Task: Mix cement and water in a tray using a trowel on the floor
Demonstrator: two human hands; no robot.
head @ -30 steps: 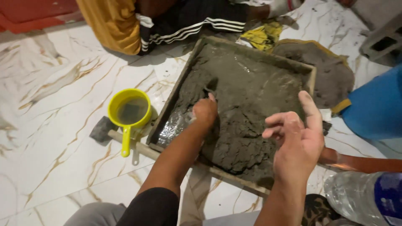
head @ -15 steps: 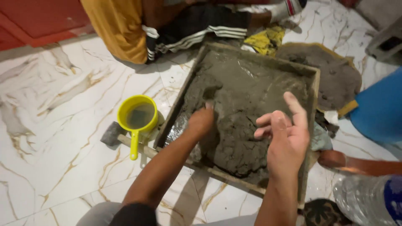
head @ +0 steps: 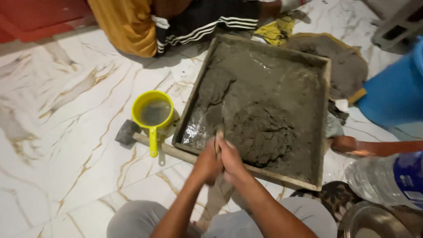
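**Wet mortar tray on marble floor, both hands at its near edge**

We log a square wooden tray (head: 327, 128) of grey wet mortar (head: 260, 132), lying on the white marble floor (head: 57, 132). Our left hand (head: 206, 164) and right hand (head: 231, 161) are pressed together at the tray's near edge, fingers curled; we cannot tell whether they grip anything. The mortar heaps toward the tray's near half, with a wet sheen at the near left corner. Just beside the tray's left edge we list a yellow scoop (head: 153, 113) holding murky water, resting on a mallet (head: 128, 132). Near the right edge: a blue container (head: 392, 92), a clear plastic bottle (head: 383, 176)
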